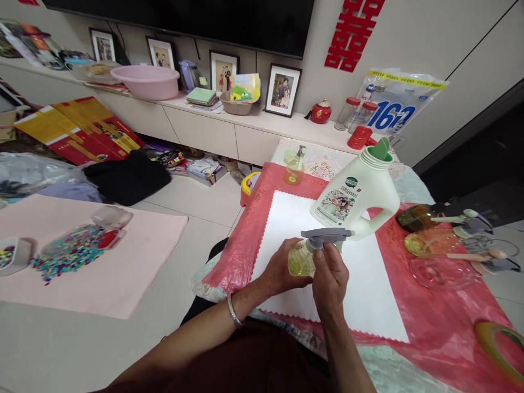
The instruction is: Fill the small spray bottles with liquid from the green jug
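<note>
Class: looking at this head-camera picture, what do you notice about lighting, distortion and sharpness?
Head view: soft, even indoor light with faint shadows; wide-lens bending curves the cabinet and stretches the edges; the small spray bottle between left hand and right hand is sharp.

A home living room: framed family photos [283, 89] on a low cabinet [213, 128] at twelve o'clock, a wall-mounted television [196, 19] above, red wedding paper-cut [352, 33].

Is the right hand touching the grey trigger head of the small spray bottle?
Touching. The head view shows the right hand with fingers wrapped around the neck just below the grey trigger head, while the left hand cups the small spray bottle.
</note>
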`<state>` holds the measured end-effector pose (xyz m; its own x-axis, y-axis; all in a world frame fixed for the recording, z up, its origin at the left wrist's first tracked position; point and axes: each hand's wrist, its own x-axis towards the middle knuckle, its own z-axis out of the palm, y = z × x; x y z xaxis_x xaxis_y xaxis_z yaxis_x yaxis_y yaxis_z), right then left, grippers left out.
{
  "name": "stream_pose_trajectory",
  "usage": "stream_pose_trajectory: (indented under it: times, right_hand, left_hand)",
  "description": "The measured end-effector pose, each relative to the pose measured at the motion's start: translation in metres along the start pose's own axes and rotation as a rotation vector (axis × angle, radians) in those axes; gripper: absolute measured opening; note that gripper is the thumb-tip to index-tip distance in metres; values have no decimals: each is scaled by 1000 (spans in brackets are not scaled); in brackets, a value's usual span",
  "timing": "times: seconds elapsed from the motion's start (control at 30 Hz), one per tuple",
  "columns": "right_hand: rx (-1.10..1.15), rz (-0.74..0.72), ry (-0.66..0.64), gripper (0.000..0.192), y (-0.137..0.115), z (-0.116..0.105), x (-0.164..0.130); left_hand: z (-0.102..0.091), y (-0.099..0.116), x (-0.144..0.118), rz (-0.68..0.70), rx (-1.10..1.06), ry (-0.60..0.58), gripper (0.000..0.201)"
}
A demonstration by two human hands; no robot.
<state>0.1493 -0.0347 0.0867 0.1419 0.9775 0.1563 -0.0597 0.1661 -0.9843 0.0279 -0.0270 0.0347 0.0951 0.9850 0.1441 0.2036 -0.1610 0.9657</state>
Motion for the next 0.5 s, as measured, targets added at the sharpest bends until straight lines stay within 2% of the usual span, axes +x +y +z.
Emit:
stream_pose_trajectory:
  times: [0.13, 0.27, 0.5]
  right_hand:
    - [17, -27, 0, 38, 2, 2, 0]
    - [-12, -31, -13, 40, 4, 1, 0]
    - [36, 15, -42, 40, 1, -3, 0]
  left_hand:
    - [-1, 4, 1, -4, 9, -2, 93]
    - [-1, 10, 2, -6, 11, -19, 83]
    - [-2, 4, -1, -8, -15, -5, 94]
